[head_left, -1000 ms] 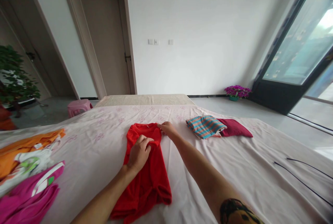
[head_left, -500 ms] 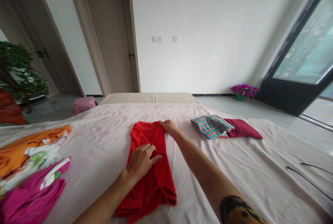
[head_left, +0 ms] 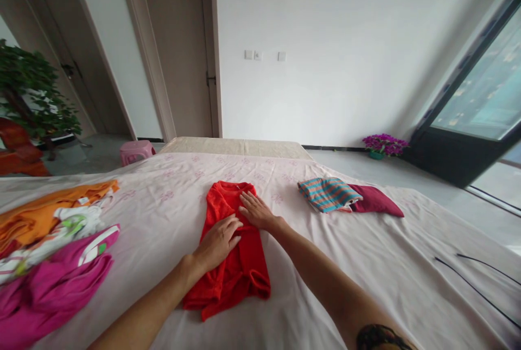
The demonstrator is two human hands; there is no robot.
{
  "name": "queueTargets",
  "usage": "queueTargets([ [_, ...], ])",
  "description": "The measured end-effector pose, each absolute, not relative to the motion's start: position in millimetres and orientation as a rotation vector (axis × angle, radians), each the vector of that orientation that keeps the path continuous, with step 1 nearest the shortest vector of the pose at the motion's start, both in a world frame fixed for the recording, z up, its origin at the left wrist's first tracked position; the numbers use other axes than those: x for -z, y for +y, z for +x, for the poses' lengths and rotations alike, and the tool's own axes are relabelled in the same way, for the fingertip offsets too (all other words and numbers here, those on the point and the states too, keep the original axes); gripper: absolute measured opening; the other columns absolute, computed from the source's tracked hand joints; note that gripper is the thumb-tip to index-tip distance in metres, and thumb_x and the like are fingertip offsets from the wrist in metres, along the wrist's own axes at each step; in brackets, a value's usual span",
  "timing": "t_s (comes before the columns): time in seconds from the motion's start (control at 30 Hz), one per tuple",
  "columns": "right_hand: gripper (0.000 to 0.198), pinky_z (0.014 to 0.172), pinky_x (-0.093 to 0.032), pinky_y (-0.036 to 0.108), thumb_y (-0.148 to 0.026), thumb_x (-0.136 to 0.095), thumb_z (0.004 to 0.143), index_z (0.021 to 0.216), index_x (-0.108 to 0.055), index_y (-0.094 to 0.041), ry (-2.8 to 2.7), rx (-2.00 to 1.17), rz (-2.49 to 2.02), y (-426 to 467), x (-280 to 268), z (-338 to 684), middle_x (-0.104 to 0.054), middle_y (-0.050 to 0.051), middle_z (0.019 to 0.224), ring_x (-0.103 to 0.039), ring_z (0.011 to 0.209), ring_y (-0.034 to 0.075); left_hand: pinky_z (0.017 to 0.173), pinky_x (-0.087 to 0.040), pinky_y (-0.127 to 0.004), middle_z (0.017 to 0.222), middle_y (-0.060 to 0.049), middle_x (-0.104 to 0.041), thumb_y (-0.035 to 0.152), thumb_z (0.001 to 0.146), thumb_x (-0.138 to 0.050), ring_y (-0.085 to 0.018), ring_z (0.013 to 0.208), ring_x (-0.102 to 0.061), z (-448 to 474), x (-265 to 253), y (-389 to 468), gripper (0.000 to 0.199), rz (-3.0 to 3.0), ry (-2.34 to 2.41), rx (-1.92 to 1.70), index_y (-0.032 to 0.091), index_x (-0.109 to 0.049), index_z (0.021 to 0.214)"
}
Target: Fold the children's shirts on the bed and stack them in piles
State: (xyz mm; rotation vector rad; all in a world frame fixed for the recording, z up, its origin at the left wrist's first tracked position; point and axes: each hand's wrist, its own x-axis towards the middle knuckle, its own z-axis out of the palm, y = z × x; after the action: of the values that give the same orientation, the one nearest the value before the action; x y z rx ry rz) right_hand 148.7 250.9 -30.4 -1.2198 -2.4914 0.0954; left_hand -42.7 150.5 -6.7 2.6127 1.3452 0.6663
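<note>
A red long-sleeved top (head_left: pixel 248 255) lies in front of me, folded into a narrow strip with its neckline at the far end. My left hand (head_left: pixel 220 240) rests on the middle of the top, fingers stretched out over the cloth. Just beyond it, my right hand (head_left: pixel 257 210) lies flat near the right shoulder of the top, its fingers spread. Neither hand grips the fabric. Parts of the top under both hands are hidden.
The bed's pale flowered sheet (head_left: pixel 325 263) spreads beneath everything. Orange (head_left: pixel 44 214), white (head_left: pixel 77 222) and magenta clothes (head_left: pixel 61 296) heap at the left. On the right lie a folded striped garment (head_left: pixel 329 193) and a dark red one (head_left: pixel 376 201). Black cords (head_left: pixel 476 287) cross the right side.
My right hand has let go of the top's far right corner and moved inward, now flat on the cloth. The left hand stays on the top's middle. The view has shifted slightly.
</note>
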Motion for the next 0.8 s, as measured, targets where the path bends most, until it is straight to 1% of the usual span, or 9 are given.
queueTargets([
  [0.07, 0.053, 0.115, -0.029, 0.047, -0.041, -0.038, 0.1, 0.149, -0.038, -0.019, -2.408, -0.136, -1.232, 241, 20, 156, -0.035, 0.01, 0.155, -0.029, 0.144, 0.026, 0.114, -0.038, -0.038, 0.141, -0.007, -0.053, 0.018, 0.091, -0.051, -0.018, 0.135, -0.044, -62, 3, 144, 0.043, 2.589, 1.268, -0.668, 0.022, -0.05, 0.134],
  [0.1, 0.053, 0.114, -0.031, 0.045, -0.041, -0.04, 0.1, 0.148, -0.039, -0.02, -2.357, -0.154, -1.216, 233, 13, 162, -0.038, 0.01, 0.153, -0.033, 0.142, 0.025, 0.114, -0.038, -0.038, 0.143, -0.006, -0.052, 0.016, 0.091, -0.05, -0.018, 0.135, -0.045, -74, 1, 139, 0.046, 2.585, 1.248, -0.679, 0.024, -0.048, 0.137],
  [0.2, 0.043, 0.105, -0.042, 0.037, -0.034, -0.05, 0.096, 0.137, -0.053, -0.023, -2.286, -0.233, -1.109, 195, -7, 185, -0.058, 0.009, 0.136, -0.053, 0.125, 0.021, 0.11, -0.043, -0.035, 0.138, -0.003, -0.056, 0.01, 0.091, -0.045, -0.016, 0.127, -0.053, -113, -2, 118, 0.046, 2.597, 1.206, -0.709, 0.028, -0.054, 0.132],
  [0.27, 0.036, 0.098, -0.046, 0.033, -0.028, -0.053, 0.093, 0.128, -0.061, -0.025, -2.361, -0.296, -1.011, 163, -17, 201, -0.067, 0.006, 0.121, -0.061, 0.111, 0.019, 0.106, -0.046, -0.032, 0.129, -0.002, -0.063, 0.008, 0.089, -0.044, -0.015, 0.121, -0.058, -137, -1, 103, 0.046, 2.617, 1.126, -0.677, 0.03, -0.059, 0.127],
  [0.37, 0.034, 0.096, -0.046, 0.032, -0.025, -0.055, 0.092, 0.125, -0.063, -0.028, -2.59, -0.324, -0.837, 122, -26, 217, -0.068, 0.004, 0.12, -0.062, 0.109, 0.018, 0.102, -0.049, -0.029, 0.125, 0.0, -0.066, 0.005, 0.088, -0.043, -0.014, 0.117, -0.06, -163, 2, 86, 0.05, 2.643, 1.024, -0.604, 0.032, -0.061, 0.125],
  [0.5, 0.033, 0.092, -0.046, 0.031, -0.022, -0.044, 0.098, 0.123, -0.063, -0.03, -2.807, -0.182, -0.71, 99, -27, 217, -0.065, 0.004, 0.125, -0.061, 0.108, 0.017, 0.102, -0.05, -0.03, 0.127, 0.001, -0.066, 0.006, 0.09, -0.043, -0.013, 0.117, -0.061, -172, 1, 81, 0.049, 2.708, 0.966, -0.561, 0.034, -0.064, 0.124],
  [0.6, 0.028, 0.083, -0.046, 0.03, -0.025, -0.045, 0.099, 0.119, -0.065, -0.027, -2.839, -0.017, -0.719, 99, -24, 207, -0.07, 0.007, 0.114, -0.062, 0.096, 0.017, 0.105, -0.048, -0.031, 0.124, -0.001, -0.068, 0.01, 0.091, -0.046, -0.014, 0.118, -0.061, -164, -4, 85, 0.041, 2.769, 0.874, -0.566, 0.03, -0.066, 0.121],
  [0.7, 0.023, 0.079, -0.046, 0.029, -0.028, -0.048, 0.098, 0.11, -0.067, -0.023, -2.789, 0.048, -0.775, 99, -18, 197, -0.072, 0.008, 0.1, -0.062, 0.086, 0.017, 0.104, -0.048, -0.033, 0.115, -0.003, -0.072, 0.014, 0.091, -0.049, -0.016, 0.115, -0.063, -153, -8, 88, 0.031, 2.775, 0.88, -0.619, 0.025, -0.07, 0.111],
  [0.8, 0.023, 0.083, -0.047, 0.028, -0.022, -0.044, 0.098, 0.11, -0.064, -0.02, -2.675, -0.057, -0.815, 101, -14, 193, -0.071, 0.008, 0.107, -0.064, 0.092, 0.016, 0.105, -0.046, -0.035, 0.11, -0.005, -0.072, 0.015, 0.091, -0.05, -0.016, 0.115, -0.062, -144, -8, 88, 0.024, 2.697, 0.969, -0.709, 0.023, -0.069, 0.101],
])
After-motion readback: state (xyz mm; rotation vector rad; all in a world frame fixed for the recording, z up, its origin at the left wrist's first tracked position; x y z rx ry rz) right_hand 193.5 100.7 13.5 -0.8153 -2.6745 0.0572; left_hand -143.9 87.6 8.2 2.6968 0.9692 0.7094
